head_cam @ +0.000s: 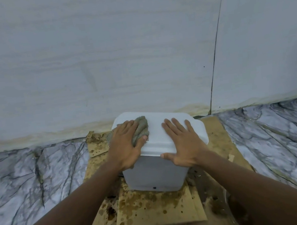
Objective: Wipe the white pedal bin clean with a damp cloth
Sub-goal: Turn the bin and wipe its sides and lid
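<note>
The bin looks like light, slippery plastic. The right hand, fingers spread flat, steadies the lid, and the flat left hand presses the soft cloth down.

White bin, grey-green cloth, brown-spotted cardboard, grey-veined marble floor

Light's running dim, flat and cool-grey, coming from overhead; nothing's glaring. Top of the bin is reading brightest, its front face sitting in shade. Wide lens is bowing the wall seam and floor; edges are going soft.
</note>
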Demonstrator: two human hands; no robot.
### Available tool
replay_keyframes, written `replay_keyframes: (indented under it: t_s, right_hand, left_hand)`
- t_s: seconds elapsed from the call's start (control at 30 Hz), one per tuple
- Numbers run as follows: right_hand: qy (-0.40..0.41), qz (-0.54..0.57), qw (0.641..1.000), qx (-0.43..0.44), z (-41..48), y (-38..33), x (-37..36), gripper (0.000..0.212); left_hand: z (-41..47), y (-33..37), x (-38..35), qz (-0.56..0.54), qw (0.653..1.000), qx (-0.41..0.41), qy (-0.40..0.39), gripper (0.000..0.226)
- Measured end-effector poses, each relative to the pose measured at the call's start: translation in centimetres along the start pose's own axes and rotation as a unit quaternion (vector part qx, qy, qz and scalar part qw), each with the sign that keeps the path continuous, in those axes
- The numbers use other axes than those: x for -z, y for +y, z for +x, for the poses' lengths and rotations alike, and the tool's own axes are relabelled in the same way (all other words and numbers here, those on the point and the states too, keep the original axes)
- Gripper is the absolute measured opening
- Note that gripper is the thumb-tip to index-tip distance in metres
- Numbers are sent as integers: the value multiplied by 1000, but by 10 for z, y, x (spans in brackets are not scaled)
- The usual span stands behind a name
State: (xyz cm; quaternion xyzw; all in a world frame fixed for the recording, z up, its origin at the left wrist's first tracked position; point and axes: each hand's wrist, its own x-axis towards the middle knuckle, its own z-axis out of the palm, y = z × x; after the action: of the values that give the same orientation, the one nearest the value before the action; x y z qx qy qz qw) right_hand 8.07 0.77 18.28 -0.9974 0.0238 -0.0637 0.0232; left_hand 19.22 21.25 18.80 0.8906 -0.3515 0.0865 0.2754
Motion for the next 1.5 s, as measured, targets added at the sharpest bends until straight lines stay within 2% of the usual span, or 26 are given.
replay_keyframes:
  t_s: [0.2, 0.37, 0.53, 0.77, 0.93, 1.03, 1.23, 1.37, 1.5]
  right_hand:
    - [32, 2, 999, -19, -23, 6, -9, 101]
    - [80, 25, 993, -84, -38, 7, -17, 102]
    - [56, 26, 990, -125, -13, -6, -15, 103]
    - [-28, 10, 996, -80, 29, 16, -1, 107]
    - [-30, 65, 997, 1, 34, 83, 21, 108]
    - [-33, 57, 997, 44, 35, 95, 12, 110]
    - [17, 87, 996, -22, 44, 71, 6, 111]
    - [24, 106, 991, -77, 46, 20, 10, 108]
    - [52, 112, 985, -118, 26, -35, 2, 102]
  left_hand:
    - [-10, 9, -4, 19, 998, -61, 27, 67]
    - [15, 18, -10, 8, 995, -100, -15, 64]
    - [52, 15, -24, -17, 998, -45, -38, 63]
    - [87, -5, -51, -18, 1000, -16, 15, 59]
    - [105, -2, -60, -15, 998, -36, 50, 50]
    - [114, -2, -62, -27, 996, -53, 73, 37]
    - [121, -9, -52, -54, 997, -39, 50, 29]
    - [128, -26, -37, -44, 998, 10, 53, 28]
    - [128, -38, -28, -46, 998, 31, 10, 34]
